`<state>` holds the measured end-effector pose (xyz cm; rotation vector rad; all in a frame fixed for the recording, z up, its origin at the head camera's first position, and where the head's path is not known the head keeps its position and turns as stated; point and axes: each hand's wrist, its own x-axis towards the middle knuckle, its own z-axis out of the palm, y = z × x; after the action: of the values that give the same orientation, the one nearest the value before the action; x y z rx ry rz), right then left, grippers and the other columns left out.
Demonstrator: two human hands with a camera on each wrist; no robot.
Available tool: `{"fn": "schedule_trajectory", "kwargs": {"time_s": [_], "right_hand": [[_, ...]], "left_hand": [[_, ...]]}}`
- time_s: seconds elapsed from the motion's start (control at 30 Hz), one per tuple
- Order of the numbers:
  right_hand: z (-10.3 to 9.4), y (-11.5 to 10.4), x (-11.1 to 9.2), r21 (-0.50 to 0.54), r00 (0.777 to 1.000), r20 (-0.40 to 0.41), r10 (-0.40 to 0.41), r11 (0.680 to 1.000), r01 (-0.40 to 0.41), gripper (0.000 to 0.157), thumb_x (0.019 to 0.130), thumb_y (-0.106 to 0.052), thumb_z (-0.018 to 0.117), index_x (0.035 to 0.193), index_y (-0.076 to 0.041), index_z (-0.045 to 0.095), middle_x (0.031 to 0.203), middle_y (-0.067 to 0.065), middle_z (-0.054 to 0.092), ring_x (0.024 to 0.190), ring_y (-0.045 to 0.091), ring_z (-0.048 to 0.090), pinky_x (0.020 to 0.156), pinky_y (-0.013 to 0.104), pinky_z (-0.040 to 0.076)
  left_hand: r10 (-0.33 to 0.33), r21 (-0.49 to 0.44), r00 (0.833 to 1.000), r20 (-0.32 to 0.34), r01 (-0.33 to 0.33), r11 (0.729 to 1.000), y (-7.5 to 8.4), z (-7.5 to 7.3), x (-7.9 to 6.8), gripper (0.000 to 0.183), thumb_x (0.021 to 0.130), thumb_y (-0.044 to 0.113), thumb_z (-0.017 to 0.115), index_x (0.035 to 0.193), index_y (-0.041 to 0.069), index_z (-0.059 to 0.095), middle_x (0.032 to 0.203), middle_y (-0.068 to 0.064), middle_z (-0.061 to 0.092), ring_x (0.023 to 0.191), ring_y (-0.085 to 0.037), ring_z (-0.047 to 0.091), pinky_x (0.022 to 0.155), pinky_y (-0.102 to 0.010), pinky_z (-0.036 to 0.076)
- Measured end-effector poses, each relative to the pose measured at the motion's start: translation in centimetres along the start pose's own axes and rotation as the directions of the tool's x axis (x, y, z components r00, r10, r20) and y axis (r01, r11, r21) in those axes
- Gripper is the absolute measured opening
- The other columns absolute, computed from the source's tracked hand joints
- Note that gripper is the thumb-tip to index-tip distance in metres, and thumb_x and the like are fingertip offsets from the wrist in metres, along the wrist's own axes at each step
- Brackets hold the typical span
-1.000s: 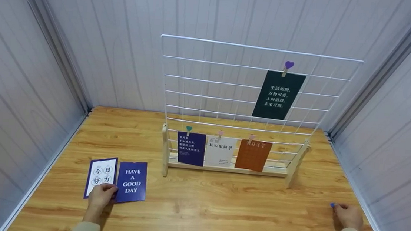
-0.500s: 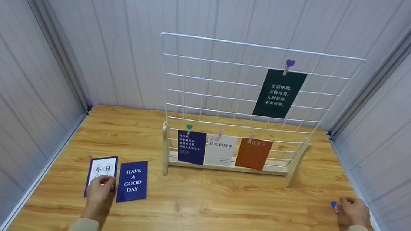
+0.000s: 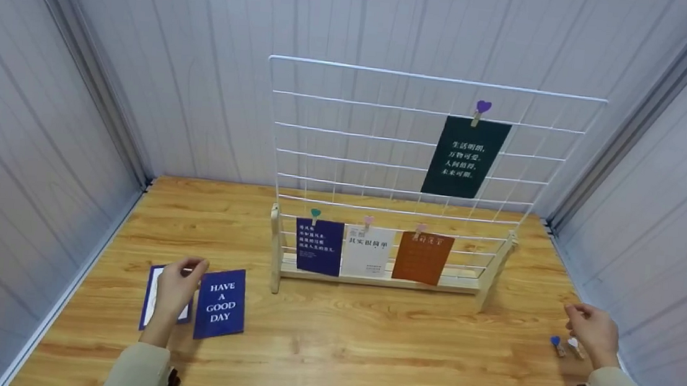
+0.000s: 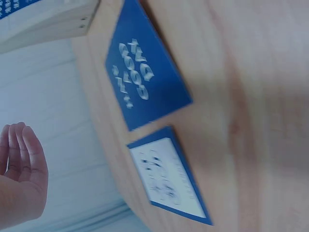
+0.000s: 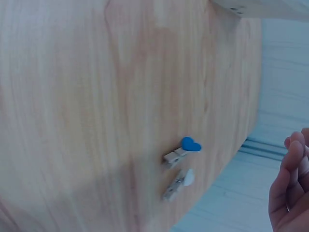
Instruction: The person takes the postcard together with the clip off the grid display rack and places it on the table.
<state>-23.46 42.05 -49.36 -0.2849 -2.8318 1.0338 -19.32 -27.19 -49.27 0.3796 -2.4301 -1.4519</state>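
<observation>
My left hand (image 3: 177,285) hovers over the card with a white panel and blue border (image 4: 169,176), covering much of it in the head view; its fingers are loosely bent and hold nothing. Just right of it a blue "HAVE A GOOD DAY" card (image 3: 220,304) lies flat on the wooden table. On the far right, my right hand (image 3: 596,334) is raised above the table, fingers relaxed and without anything between them. Close below it lie two small wooden clips side by side, one with a blue heart (image 5: 190,144) and one with a white heart (image 5: 189,177).
A white wire grid rack (image 3: 439,77) stands on a wooden base (image 3: 379,282) at mid-table. Purple, white and orange cards (image 3: 423,259) are clipped along its bottom, and a dark green card (image 3: 466,158) hangs high on the right. Panelled walls (image 3: 660,202) enclose the table.
My right hand has let go of the blue-heart clip and risen, uncovering the white-heart clip beside it. My left hand has lifted off the cards and moved slightly forward.
</observation>
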Motion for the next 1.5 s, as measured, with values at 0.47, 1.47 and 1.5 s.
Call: {"fn": "schedule_trajectory", "kwargs": {"time_s": [0.47,1.47,1.5], "right_hand": [[-2.2,-2.9,0.4,-0.018,0.992,-0.021,-0.125,0.992,0.124,0.060,0.091,-0.042,0.040,0.115,0.012,0.049,0.064,0.005,0.059,0.053,0.013,0.055,0.049,0.025,0.045],[-4.5,-11.3,0.3,0.083,0.943,-0.072,-0.326,0.940,0.331,0.045,0.089,-0.035,0.049,0.109,0.004,0.057,0.062,0.007,0.058,0.050,0.014,0.054,0.046,0.024,0.044],[-4.5,-11.5,0.3,0.083,0.939,-0.074,-0.336,0.936,0.342,0.044,0.089,-0.034,0.049,0.108,0.004,0.058,0.061,0.007,0.058,0.049,0.014,0.053,0.045,0.024,0.044]], "left_hand": [[0.167,-0.078,0.983,0.078,-0.161,0.984,5.6,1.9,-0.1,0.025,0.086,0.021,0.058,0.097,-0.001,0.061,0.090,-0.011,0.060,0.084,-0.022,0.055,0.063,-0.024,0.049],[0.487,-0.169,0.842,0.233,-0.459,0.872,17.3,4.1,-3.0,0.010,0.083,0.002,0.059,0.091,-0.003,0.062,0.090,-0.013,0.057,0.081,-0.027,0.054,0.065,-0.038,0.048],[0.497,-0.173,0.834,0.241,-0.467,0.867,17.4,4.3,-2.9,0.009,0.082,0.001,0.059,0.091,-0.003,0.062,0.090,-0.013,0.057,0.080,-0.027,0.054,0.065,-0.038,0.048]]}}
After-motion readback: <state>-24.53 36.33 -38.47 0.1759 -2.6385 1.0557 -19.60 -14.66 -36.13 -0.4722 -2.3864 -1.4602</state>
